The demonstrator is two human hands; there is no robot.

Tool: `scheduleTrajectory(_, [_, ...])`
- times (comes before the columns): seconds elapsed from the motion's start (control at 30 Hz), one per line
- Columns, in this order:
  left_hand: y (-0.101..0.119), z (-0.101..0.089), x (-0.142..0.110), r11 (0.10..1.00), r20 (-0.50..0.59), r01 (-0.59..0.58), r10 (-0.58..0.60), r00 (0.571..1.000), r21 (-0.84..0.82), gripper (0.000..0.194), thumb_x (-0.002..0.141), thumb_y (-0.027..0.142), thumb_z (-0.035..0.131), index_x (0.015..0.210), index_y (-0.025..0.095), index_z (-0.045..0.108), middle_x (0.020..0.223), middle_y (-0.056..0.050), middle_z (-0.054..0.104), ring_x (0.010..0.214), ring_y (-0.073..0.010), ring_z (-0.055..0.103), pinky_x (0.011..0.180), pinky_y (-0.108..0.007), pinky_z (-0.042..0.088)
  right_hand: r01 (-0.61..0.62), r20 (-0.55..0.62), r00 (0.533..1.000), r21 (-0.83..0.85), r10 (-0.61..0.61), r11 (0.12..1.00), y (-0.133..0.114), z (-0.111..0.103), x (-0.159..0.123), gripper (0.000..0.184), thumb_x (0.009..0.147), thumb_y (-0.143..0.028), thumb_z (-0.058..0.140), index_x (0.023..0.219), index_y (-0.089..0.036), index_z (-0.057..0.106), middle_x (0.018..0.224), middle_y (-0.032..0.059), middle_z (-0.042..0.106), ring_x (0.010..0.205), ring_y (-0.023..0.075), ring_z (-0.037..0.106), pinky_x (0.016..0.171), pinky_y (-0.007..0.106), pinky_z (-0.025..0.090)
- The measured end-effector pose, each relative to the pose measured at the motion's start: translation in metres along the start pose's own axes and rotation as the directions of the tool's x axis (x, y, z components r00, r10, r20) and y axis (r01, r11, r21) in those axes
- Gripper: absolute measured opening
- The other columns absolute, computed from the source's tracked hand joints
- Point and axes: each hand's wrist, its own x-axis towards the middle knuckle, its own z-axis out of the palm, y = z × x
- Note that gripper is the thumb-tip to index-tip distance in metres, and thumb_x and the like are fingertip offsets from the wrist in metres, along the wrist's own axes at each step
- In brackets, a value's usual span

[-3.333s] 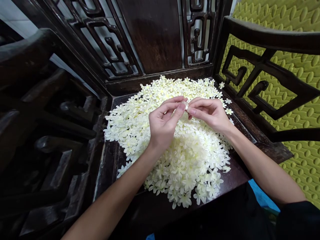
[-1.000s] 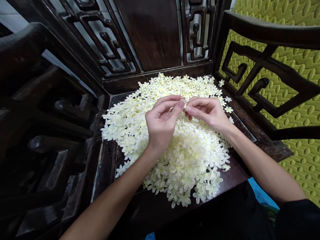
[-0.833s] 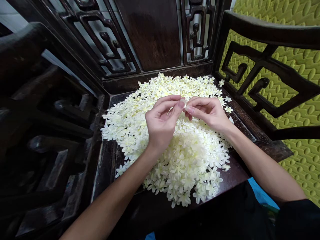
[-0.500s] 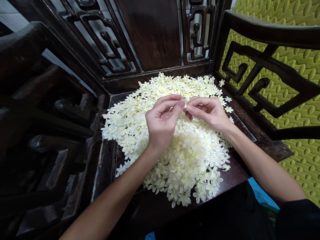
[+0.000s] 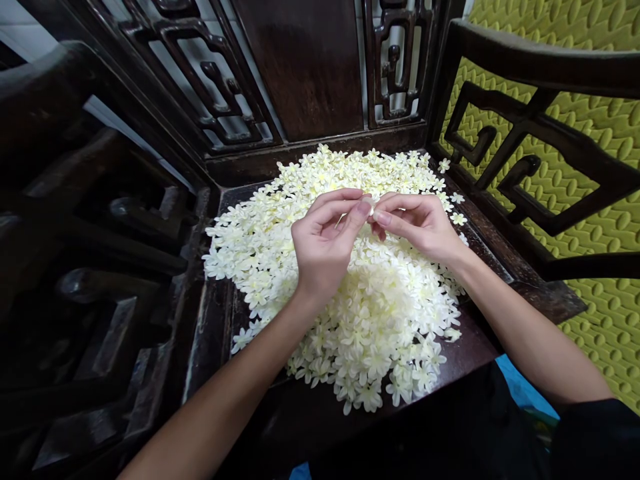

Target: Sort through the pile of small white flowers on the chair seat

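Thumb and fingers of my left hand are pinched together above a wide heap of white artificial flowers. My right hand pinches at the same spot from the other side, its fingertips meeting those of the left. A small white flower shows in part between the two sets of fingertips; most of it is hidden by them. Below my wrists, a nearer clump of flowers rises toward the camera and looks slightly blurred.
The flowers lie on the dark wooden seat of a carved chair. Its backrest stands behind, with openwork armrests at both sides. A few loose flowers lie near the right edge. Yellow-green quilted fabric lies beyond the right armrest.
Almost nothing differs. Both hands keep the same pinch in the same place, with only a very slight shift at the fingertips.
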Motion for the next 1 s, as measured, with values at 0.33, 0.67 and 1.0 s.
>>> scheduleTrajectory(0.33, [0.0028, -0.0003, -0.0004, 1.0, -0.005, 0.004, -0.004, 1.0, 0.03, 0.005, 0.088, 0.022, 0.076, 0.086, 0.02, 0.08, 0.105, -0.006, 0.072, 0.101, -0.0175, 0.072, 0.096, -0.035, 0.06, -0.002, 0.012, 1.0, 0.007, 0.002, 1.0, 0.0011, -0.0013, -0.0004, 0.009, 0.091, -0.024, 0.076, 0.095, -0.017, 0.079, 0.088, 0.0039, 0.071, 0.073, 0.0119, 0.067, 0.067, 0.027, 0.056])
scheduleTrajectory(0.67, [0.0019, -0.0008, -0.0012, 0.999, 0.001, 0.009, -0.009, 1.0, 0.035, 0.004, 0.088, 0.023, 0.076, 0.088, 0.021, 0.08, 0.107, -0.006, 0.072, 0.103, -0.018, 0.072, 0.098, -0.035, 0.06, -0.014, -0.005, 1.0, -0.013, 0.014, 1.0, 0.0007, 0.0002, -0.0003, 0.013, 0.09, -0.028, 0.077, 0.094, -0.016, 0.078, 0.086, 0.0035, 0.071, 0.071, 0.0112, 0.066, 0.067, 0.027, 0.055])
scheduleTrajectory(1.0, [0.0037, 0.0026, -0.0022, 0.998, -0.012, 0.039, -0.038, 0.999, 0.053, 0.01, 0.083, 0.028, 0.081, 0.087, 0.019, 0.078, 0.107, -0.007, 0.073, 0.105, -0.0194, 0.071, 0.096, -0.034, 0.06, -0.066, -0.057, 0.996, -0.03, 0.064, 0.997, -0.0008, 0.0011, -0.0001, 0.013, 0.089, -0.026, 0.076, 0.088, -0.014, 0.074, 0.077, 0.0022, 0.069, 0.068, 0.0119, 0.065, 0.067, 0.027, 0.055])
